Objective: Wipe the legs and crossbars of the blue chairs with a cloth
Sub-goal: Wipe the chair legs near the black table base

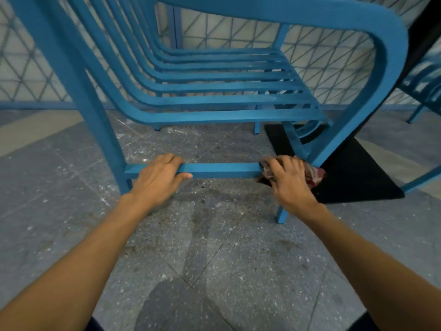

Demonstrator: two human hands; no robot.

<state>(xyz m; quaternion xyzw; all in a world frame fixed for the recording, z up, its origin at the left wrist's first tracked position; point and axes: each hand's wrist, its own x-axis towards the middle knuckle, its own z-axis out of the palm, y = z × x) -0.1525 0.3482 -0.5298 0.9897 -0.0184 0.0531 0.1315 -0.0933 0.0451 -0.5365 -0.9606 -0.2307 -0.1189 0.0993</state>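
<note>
Head view: a blue chair [214,101] is seen from close up and low down, from behind its back. Its seat is made of long flat slats. A low crossbar [224,170] is fixed between the left leg [99,130] and the right leg [338,139], a little way above the floor [214,247].

The crossbar is held by the left hand [157,177] near its left end. The fingers are curled over the top of the bar and the thumb is tucked along the front edge, so the bar is gripped all round.

A cloth [316,174] is held in the right hand [290,180]. The cloth is pinkish red and bunched up. It is pressed against the right end of the crossbar, just where the bar meets the right leg. The fingers are bent down over the cloth, and most of it is hidden under the hand. Only a crumpled bit is seen sticking out on the right side.

Both bare forearms are stretched out from the bottom corners.

The floor is made of grey speckled tiles with pale marks on them. A flat black base [353,173] is seen on the floor behind the right leg. Part of a second blue chair [427,91] is seen at the far right edge. A pale wall [322,58] with crossing lines is seen behind the chair.
</note>
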